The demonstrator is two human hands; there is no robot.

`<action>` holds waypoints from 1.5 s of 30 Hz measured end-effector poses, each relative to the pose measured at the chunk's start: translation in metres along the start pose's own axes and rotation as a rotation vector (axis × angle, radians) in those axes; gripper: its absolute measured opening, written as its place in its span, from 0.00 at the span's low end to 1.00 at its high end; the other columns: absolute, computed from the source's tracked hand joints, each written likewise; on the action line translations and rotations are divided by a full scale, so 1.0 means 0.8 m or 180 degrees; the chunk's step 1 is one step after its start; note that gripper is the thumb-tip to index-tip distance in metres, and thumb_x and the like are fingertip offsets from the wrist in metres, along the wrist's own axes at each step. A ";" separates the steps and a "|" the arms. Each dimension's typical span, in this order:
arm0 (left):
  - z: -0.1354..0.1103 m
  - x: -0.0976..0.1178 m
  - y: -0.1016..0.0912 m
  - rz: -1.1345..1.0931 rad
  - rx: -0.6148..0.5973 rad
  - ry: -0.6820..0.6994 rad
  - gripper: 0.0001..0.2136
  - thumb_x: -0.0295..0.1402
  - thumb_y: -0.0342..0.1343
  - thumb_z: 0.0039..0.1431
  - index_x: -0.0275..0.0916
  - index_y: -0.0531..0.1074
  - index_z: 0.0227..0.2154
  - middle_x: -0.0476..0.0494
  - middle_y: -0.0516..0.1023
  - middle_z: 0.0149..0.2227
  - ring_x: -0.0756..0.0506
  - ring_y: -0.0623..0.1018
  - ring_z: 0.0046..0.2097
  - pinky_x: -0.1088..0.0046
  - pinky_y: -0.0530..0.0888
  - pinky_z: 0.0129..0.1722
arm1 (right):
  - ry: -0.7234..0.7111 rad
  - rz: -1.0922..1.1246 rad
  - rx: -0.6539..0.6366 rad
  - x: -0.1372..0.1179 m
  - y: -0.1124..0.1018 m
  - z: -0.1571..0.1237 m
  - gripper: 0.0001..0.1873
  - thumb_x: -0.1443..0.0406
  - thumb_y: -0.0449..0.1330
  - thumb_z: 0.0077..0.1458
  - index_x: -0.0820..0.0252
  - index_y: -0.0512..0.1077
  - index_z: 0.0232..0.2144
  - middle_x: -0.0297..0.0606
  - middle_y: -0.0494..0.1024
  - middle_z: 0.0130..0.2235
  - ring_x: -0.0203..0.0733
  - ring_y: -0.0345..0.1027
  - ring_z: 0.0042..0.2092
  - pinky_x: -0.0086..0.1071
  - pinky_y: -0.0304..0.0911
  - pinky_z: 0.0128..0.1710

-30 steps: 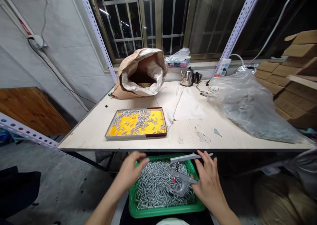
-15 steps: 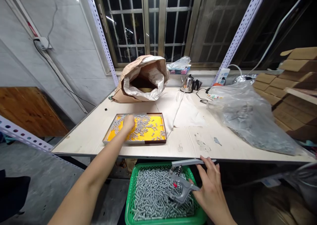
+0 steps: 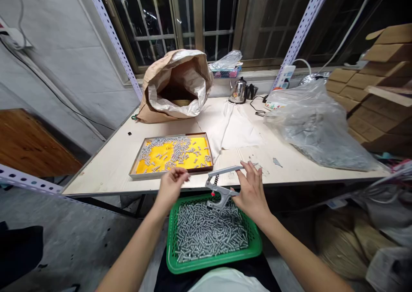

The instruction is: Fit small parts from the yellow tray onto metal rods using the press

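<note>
My right hand (image 3: 251, 192) grips a grey metal hand press (image 3: 221, 188) with a red dot and a spring, held over the green basket (image 3: 212, 260) of small silver springs on my lap. My left hand (image 3: 171, 185) is pinched closed just left of the press, above the basket's far rim; what it holds is too small to make out. Beyond it on the table lies a shallow yellow-bottomed tray (image 3: 167, 173) with several silver springs scattered in it.
A pale table (image 3: 106, 172) carries an open brown paper sack (image 3: 175, 86), a white cloth (image 3: 234, 127), a kettle (image 3: 238, 91) and a big clear plastic bag (image 3: 317, 131). Cardboard boxes (image 3: 373, 90) stack at right. A perforated metal rail (image 3: 28, 180) runs at left.
My left hand came back from the yellow tray to beside the press, now pinched. My right hand lifted the press higher above the basket.
</note>
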State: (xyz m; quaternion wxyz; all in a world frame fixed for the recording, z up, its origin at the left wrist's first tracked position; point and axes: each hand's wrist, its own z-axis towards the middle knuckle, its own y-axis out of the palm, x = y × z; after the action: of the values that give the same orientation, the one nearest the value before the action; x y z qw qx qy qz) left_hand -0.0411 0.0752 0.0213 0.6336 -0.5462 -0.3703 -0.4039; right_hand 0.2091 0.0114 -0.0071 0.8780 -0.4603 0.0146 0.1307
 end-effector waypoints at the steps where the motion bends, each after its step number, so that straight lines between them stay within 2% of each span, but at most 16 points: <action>1: -0.023 0.003 0.013 -0.0508 -0.0221 -0.0148 0.13 0.38 0.57 0.50 0.36 0.68 0.36 0.46 0.77 0.27 0.47 0.77 0.30 0.71 0.73 0.33 | 0.0000 0.0014 -0.0021 -0.002 -0.001 0.002 0.26 0.67 0.56 0.47 0.68 0.62 0.50 0.56 0.58 0.59 0.61 0.43 0.64 0.62 0.41 0.62; 3: -0.059 0.008 0.032 -0.1266 -0.0462 -0.0461 0.20 0.36 0.61 0.47 0.36 0.66 0.42 0.49 0.76 0.26 0.48 0.76 0.30 0.72 0.71 0.33 | -0.0012 0.0037 -0.0084 -0.006 -0.004 0.005 0.25 0.68 0.56 0.47 0.68 0.62 0.50 0.55 0.58 0.59 0.60 0.43 0.65 0.61 0.40 0.62; 5: -0.080 0.010 0.044 -0.1549 -0.0479 -0.0675 0.24 0.34 0.63 0.45 0.36 0.63 0.46 0.51 0.76 0.25 0.49 0.75 0.29 0.74 0.69 0.33 | -0.0028 0.0068 -0.0155 -0.009 -0.007 0.006 0.25 0.69 0.55 0.46 0.68 0.63 0.49 0.55 0.58 0.60 0.59 0.42 0.65 0.61 0.38 0.63; 9: -0.091 0.007 0.050 -0.1645 -0.0445 -0.0817 0.28 0.33 0.65 0.43 0.38 0.60 0.47 0.53 0.76 0.23 0.49 0.74 0.28 0.74 0.67 0.33 | -0.0036 0.0151 -0.0247 -0.015 -0.011 0.006 0.25 0.70 0.55 0.46 0.67 0.63 0.49 0.55 0.58 0.60 0.57 0.40 0.66 0.60 0.37 0.63; 15: -0.094 0.005 0.046 -0.1299 -0.0601 -0.0766 0.29 0.34 0.63 0.45 0.39 0.57 0.50 0.55 0.75 0.23 0.48 0.74 0.28 0.74 0.66 0.32 | 0.0037 0.0225 -0.0349 -0.023 -0.011 0.001 0.25 0.70 0.55 0.45 0.66 0.63 0.49 0.54 0.57 0.62 0.55 0.39 0.67 0.61 0.33 0.63; 23: -0.093 0.020 0.031 -0.0342 -0.1176 -0.0343 0.35 0.31 0.57 0.49 0.38 0.51 0.60 0.54 0.74 0.25 0.47 0.73 0.31 0.70 0.67 0.36 | 0.0048 0.0175 -0.0314 -0.033 -0.013 -0.006 0.30 0.72 0.54 0.43 0.66 0.58 0.52 0.56 0.48 0.66 0.57 0.33 0.68 0.65 0.27 0.61; 25: -0.094 0.022 0.030 -0.0318 -0.1200 -0.0322 0.35 0.31 0.57 0.49 0.37 0.50 0.61 0.53 0.74 0.26 0.47 0.73 0.31 0.70 0.67 0.37 | 0.0045 0.0141 -0.0320 -0.035 -0.015 -0.007 0.29 0.71 0.54 0.44 0.67 0.58 0.52 0.56 0.49 0.65 0.57 0.34 0.67 0.65 0.27 0.61; 27: -0.096 0.021 0.029 -0.0354 -0.1184 -0.0356 0.36 0.31 0.57 0.50 0.37 0.49 0.61 0.53 0.74 0.26 0.47 0.73 0.31 0.70 0.67 0.36 | 0.0039 0.0085 -0.0268 -0.035 -0.017 -0.005 0.27 0.70 0.54 0.45 0.66 0.60 0.50 0.55 0.54 0.63 0.58 0.39 0.66 0.64 0.27 0.61; 29: -0.098 0.020 0.028 -0.0433 -0.1178 -0.0424 0.37 0.31 0.58 0.49 0.37 0.49 0.62 0.53 0.74 0.25 0.47 0.73 0.30 0.70 0.67 0.36 | 0.0009 0.0048 -0.0183 -0.035 -0.019 -0.004 0.20 0.69 0.54 0.47 0.64 0.64 0.45 0.52 0.64 0.57 0.56 0.50 0.62 0.61 0.34 0.62; 30: -0.098 0.019 0.026 -0.0504 -0.1180 -0.0462 0.38 0.32 0.59 0.49 0.37 0.49 0.62 0.53 0.74 0.25 0.47 0.73 0.30 0.70 0.67 0.35 | -0.0022 0.0049 -0.0151 -0.034 -0.020 -0.003 0.16 0.67 0.54 0.48 0.63 0.65 0.42 0.50 0.68 0.52 0.54 0.56 0.57 0.57 0.42 0.61; 32: -0.099 0.017 0.023 -0.0729 -0.1136 -0.0535 0.38 0.33 0.60 0.49 0.37 0.49 0.61 0.51 0.75 0.28 0.47 0.73 0.32 0.71 0.67 0.35 | -0.0130 0.0038 -0.0189 -0.031 -0.019 -0.001 0.11 0.64 0.55 0.50 0.62 0.67 0.37 0.45 0.73 0.41 0.48 0.64 0.46 0.44 0.58 0.51; 33: -0.100 0.016 0.021 -0.0872 -0.1047 -0.0563 0.38 0.35 0.61 0.49 0.37 0.49 0.61 0.50 0.75 0.30 0.47 0.74 0.33 0.71 0.68 0.35 | -0.0217 0.0010 -0.0266 -0.029 -0.017 -0.001 0.11 0.63 0.55 0.50 0.63 0.67 0.36 0.44 0.73 0.37 0.46 0.64 0.41 0.39 0.61 0.44; 35: -0.101 0.015 0.016 -0.1128 -0.0724 -0.0611 0.36 0.38 0.61 0.49 0.37 0.53 0.58 0.47 0.76 0.32 0.47 0.74 0.35 0.72 0.68 0.35 | -0.0400 -0.0078 -0.0469 -0.025 -0.011 0.000 0.11 0.63 0.55 0.50 0.64 0.67 0.36 0.41 0.72 0.32 0.44 0.64 0.36 0.34 0.59 0.36; 39: -0.107 0.012 0.015 -0.1218 -0.0079 -0.0752 0.25 0.48 0.60 0.48 0.36 0.67 0.44 0.45 0.77 0.30 0.47 0.73 0.31 0.73 0.67 0.32 | -0.0683 -0.0150 -0.0787 -0.021 0.003 0.002 0.03 0.66 0.57 0.44 0.59 0.65 0.25 0.36 0.70 0.24 0.39 0.62 0.30 0.30 0.52 0.28; 42: -0.116 0.010 0.020 -0.1030 -0.0245 -0.0955 0.22 0.54 0.56 0.48 0.36 0.74 0.27 0.44 0.76 0.25 0.47 0.71 0.28 0.73 0.65 0.29 | -0.0736 -0.0198 -0.0876 -0.025 0.004 0.004 0.05 0.65 0.59 0.43 0.58 0.65 0.23 0.36 0.69 0.23 0.38 0.60 0.28 0.30 0.48 0.26; 45: -0.124 0.013 0.024 -0.0979 -0.0644 -0.1153 0.21 0.53 0.58 0.46 0.36 0.76 0.21 0.46 0.75 0.22 0.48 0.68 0.26 0.73 0.63 0.27 | -0.0621 -0.0263 -0.0788 -0.032 -0.006 0.008 0.07 0.64 0.59 0.44 0.59 0.66 0.28 0.39 0.71 0.27 0.42 0.62 0.32 0.32 0.52 0.30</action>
State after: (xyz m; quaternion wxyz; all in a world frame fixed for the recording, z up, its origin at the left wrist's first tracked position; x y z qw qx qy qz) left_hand -0.0167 -0.0231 0.0101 0.4303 -0.6075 -0.5142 -0.4260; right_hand 0.1848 0.0082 0.0040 0.8164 -0.5503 -0.1060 0.1394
